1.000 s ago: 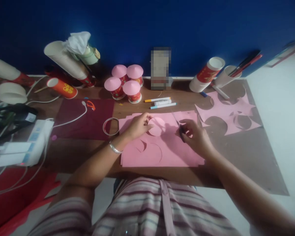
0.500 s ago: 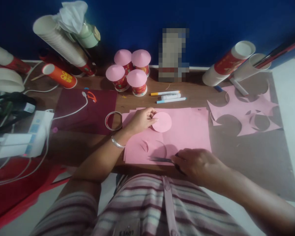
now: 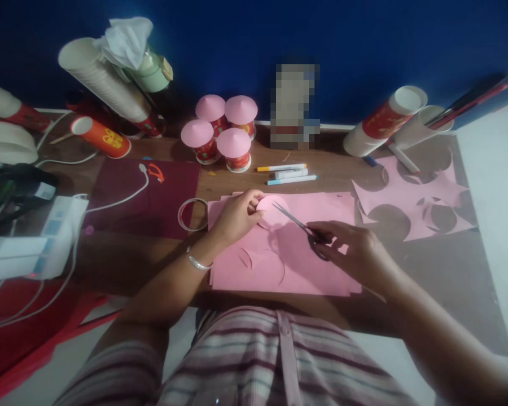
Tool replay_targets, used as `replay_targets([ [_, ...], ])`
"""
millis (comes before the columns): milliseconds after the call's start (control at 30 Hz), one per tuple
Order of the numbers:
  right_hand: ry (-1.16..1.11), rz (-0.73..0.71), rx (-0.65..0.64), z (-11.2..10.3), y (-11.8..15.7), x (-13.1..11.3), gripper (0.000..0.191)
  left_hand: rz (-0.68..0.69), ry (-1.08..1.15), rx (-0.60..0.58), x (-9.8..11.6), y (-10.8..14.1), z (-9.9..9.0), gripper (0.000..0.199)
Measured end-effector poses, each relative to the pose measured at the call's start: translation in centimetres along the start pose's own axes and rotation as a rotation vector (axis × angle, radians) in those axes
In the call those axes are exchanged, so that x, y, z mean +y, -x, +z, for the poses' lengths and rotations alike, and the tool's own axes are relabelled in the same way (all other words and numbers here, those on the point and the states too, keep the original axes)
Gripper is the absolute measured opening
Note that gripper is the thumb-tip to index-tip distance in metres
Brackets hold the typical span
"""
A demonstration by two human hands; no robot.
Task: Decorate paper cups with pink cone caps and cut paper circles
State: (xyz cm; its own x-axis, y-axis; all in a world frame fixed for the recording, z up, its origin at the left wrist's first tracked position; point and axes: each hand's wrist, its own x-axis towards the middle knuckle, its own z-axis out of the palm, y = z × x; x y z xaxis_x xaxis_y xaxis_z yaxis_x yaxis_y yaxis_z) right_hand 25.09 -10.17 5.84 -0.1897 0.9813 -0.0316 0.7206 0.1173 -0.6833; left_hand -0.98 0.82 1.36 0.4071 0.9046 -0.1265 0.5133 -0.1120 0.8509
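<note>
A pink paper circle is pinched at its left edge by my left hand, above a stack of pink paper sheets. My right hand grips a pair of scissors by its dark handles. The blades point up and left, their tips over the circle's upper part; whether they touch the paper I cannot tell. Thin curved pink offcuts lie on the sheets below my left hand.
Several red cups with pink cone tops stand at the back, beside markers. A tape roll lies left of the sheets. Cut-out pink scraps lie to the right. Stacked paper cups and a power strip are left.
My right hand has lifted the scissors up from the sheets' lower edge to the pink circle. My left hand still holds the circle. The whole view has shifted slightly.
</note>
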Motion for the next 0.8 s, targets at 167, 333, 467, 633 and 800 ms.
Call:
replay_targets([
  [167, 0.470, -0.064, 0.227, 0.5, 0.4, 1.8, 0.025, -0.019, -0.101, -0.041, 0.4, 0.1, -0.7, 0.035],
  [333, 0.734, -0.090, 0.232, 1.7, 0.4, 2.5, 0.026, -0.003, -0.210, -0.064, 0.6, 0.4, -0.8, 0.041],
  [467, 0.800, -0.068, 0.188, 2.1, 0.3, 2.4, 0.028, 0.006, -0.197, -0.075, 0.4, 0.5, -0.9, 0.040],
  [633, 0.828, -0.046, 0.138, 2.0, 0.2, 2.3, 0.026, 0.006, -0.182, -0.114, 0.2, 0.6, -1.3, 0.040],
  [800, 0.788, -0.043, 0.124, 1.8, 0.1, 2.3, 0.026, -0.005, -0.241, -0.123, 0.7, 0.6, -1.5, 0.037],
])
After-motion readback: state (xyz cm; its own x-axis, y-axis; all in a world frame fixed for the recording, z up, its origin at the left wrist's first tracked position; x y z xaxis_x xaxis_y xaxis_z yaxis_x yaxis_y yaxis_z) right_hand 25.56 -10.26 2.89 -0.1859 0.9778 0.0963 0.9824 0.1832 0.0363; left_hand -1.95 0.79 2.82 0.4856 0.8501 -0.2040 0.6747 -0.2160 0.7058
